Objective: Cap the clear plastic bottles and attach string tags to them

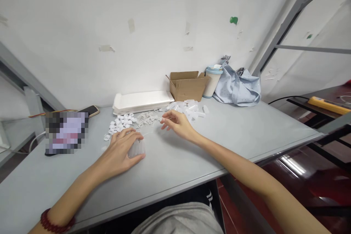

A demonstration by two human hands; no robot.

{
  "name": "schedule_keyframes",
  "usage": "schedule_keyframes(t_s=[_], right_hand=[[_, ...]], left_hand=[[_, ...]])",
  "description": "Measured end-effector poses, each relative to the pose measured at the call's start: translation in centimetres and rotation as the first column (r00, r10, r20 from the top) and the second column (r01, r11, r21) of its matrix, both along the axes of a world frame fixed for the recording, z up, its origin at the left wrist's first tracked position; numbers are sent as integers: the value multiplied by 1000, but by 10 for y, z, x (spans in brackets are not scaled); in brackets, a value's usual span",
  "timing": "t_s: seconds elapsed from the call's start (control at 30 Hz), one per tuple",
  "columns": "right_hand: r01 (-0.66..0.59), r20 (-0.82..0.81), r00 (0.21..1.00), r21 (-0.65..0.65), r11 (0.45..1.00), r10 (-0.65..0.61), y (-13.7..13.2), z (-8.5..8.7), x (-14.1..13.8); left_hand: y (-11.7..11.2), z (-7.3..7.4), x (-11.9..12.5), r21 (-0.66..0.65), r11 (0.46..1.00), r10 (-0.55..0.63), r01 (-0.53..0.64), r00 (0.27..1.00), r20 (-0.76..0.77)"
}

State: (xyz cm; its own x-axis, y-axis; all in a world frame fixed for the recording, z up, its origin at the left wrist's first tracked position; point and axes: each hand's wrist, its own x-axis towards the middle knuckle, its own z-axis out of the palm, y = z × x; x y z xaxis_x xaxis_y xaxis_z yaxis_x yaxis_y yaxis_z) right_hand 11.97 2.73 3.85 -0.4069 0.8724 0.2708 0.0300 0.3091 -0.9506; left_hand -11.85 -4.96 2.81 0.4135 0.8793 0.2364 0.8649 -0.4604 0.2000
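My left hand (pixel 120 151) is curved around a small group of translucent plastic tubes (pixel 136 148) on the grey table, thumb on the near side and fingers over the far side. My right hand (pixel 178 125) is just above the table with its fingers curled and the fingertips close together. What they pinch, if anything, is too small to tell. Those fingertips are beside a heap of thin white cords (pixel 148 119). White plastic caps (pixel 120 122) are scattered beyond my left hand. Several more translucent tubes (pixel 193 109) lie loose behind my right hand.
Along the wall stand a flat white box (pixel 144 99), an open cardboard box (pixel 189 87), a lidded cup (pixel 213 82) and a light blue cloth bag (pixel 238 86). On the left lie a phone with a blurred screen (pixel 67 133) and a dark device (pixel 91 110). The table's front edge (pixel 164 194) is near my body.
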Motion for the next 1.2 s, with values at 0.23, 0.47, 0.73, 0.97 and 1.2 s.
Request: schedule_keyframes(t_s=[0.23, 0.47, 0.73, 0.97, 1.2], right_hand=[[11, -31, 999, -6, 1000, -11, 4, 2, 2], [41, -47, 998, 14, 999, -41, 13, 7, 10], [165, 78, 980, 181, 970, -182, 34, 6, 24], [208, 352, 819, 553, 807, -453, 60, -1, 43], [-114, 651, 584, 657, 745, -485, 73, 0, 35]], left_hand=[[7, 15, 1, 11, 1000, -2, 1, 998, 63], [58, 26, 28, 50, 997, 56, -56, 998, 0], [105, 26, 53, 104, 988, 125, -112, 985, -122], [114, 31, 46, 89, 988, 128, -126, 992, -12], [91, 46, 38, -59, 960, 240, -272, 701, 672]])
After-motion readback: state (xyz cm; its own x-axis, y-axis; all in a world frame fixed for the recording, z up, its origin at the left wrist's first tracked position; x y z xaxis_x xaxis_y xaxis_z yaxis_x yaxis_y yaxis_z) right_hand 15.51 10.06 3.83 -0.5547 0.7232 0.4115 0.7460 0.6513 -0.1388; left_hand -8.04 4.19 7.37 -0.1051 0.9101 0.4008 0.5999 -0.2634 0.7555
